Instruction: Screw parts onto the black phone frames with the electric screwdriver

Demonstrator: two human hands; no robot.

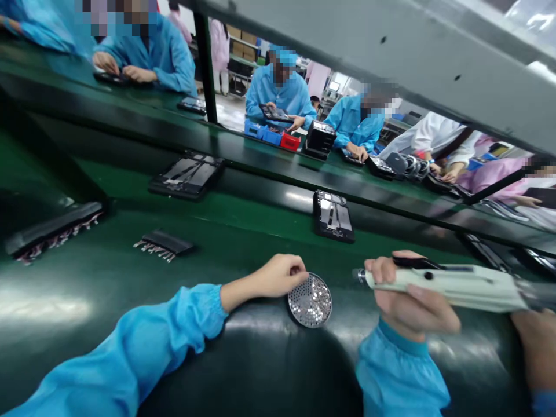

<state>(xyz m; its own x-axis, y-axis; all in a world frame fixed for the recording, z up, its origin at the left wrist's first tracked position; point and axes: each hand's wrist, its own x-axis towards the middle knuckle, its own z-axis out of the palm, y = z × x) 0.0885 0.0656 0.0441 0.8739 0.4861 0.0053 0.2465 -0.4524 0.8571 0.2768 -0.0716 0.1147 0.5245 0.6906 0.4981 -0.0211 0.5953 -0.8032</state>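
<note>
My left hand (pixel 281 274) is at the rim of a round dish (pixel 313 304) on the green bench. Its fingers are pinched together, and anything between the fingertips is too small or hidden to make out. Many small shiny metal pieces, apparently screws, fill the perforated dish. My right hand (pixel 408 298) is wrapped round a pale electric screwdriver (pixel 469 285), held above the bench with its tip pointing left. The tip is apart from the dish. Beyond the dish lies an open device with a dark frame (pixel 333 215).
Another open device (pixel 187 175) lies farther back left. Dark strips with wires (pixel 163 243) (pixel 54 229) rest at left. A person's hand (pixel 536 336) is close at the right edge. Across the bench, several people in blue (pixel 278 87) work behind a dark rail and blue and red bins (pixel 290 141).
</note>
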